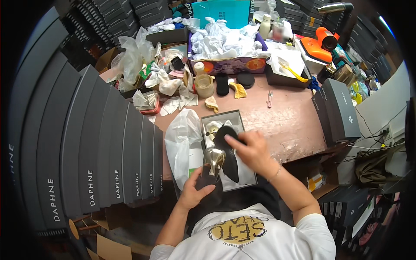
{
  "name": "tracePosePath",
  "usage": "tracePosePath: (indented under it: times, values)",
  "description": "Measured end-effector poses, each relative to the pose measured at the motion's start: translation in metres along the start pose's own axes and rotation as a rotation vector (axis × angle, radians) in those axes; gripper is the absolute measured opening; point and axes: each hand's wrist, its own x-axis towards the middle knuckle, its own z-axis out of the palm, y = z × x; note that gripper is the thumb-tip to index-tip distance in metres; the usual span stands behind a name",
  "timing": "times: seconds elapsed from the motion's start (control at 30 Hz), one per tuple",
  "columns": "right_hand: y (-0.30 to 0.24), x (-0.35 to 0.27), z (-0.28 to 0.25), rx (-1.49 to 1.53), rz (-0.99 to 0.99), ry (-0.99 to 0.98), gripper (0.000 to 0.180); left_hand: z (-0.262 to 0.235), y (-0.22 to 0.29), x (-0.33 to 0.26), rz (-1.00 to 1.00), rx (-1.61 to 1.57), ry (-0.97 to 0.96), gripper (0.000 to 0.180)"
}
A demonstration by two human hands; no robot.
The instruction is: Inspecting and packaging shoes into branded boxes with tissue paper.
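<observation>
My left hand (195,190) is closed around a dark high-heeled shoe with a shiny gold heel (214,159), held over the near part of an open shoebox (236,117). My right hand (255,151), slightly blurred, grips a black oval polishing sponge (226,133) just beyond the gold heel. Whether the sponge touches the shoe I cannot tell. Below the sponge, a black pointed shoe (231,168) lies in the box on white paper, partly hidden by the held shoe. White wrapping (184,134) lies along the box's left side.
Tall stacks of dark shoeboxes (108,143) wall the left side; more boxes (340,112) stand at right. A jar (204,86), a black sponge (245,80), yellow cloth (238,90) and small snips (270,99) lie beyond. A purple carton (229,66) holds crumpled white paper.
</observation>
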Motion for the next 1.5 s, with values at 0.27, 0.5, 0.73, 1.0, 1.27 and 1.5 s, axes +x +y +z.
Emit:
tracePosePath:
  times: [0.27,0.5,0.73,1.0,1.27,1.5]
  values:
    - [0.041,-0.016,0.010,-0.154,0.214,-0.155,0.040,-0.009,0.019,-0.009,0.235,0.693,0.198,0.057]
    - [0.050,-0.070,0.005,0.262,0.639,-0.001,0.049,-0.030,0.029,0.044,0.324,1.391,0.418,0.063]
    - [0.015,-0.087,0.020,1.247,1.146,0.294,0.048,0.041,-0.102,0.108,0.065,0.197,0.235,0.058]
    - [0.011,-0.096,0.024,1.098,1.058,0.109,0.045,0.041,-0.080,0.137,-0.406,-0.110,0.278,0.056]
    - [0.019,-0.105,0.034,1.055,1.017,0.138,0.045,0.062,-0.070,0.134,-0.323,-0.650,0.153,0.029]
    - [0.025,-0.061,-0.038,0.550,0.704,0.378,0.043,0.068,0.012,0.072,0.085,-0.154,0.022,0.046]
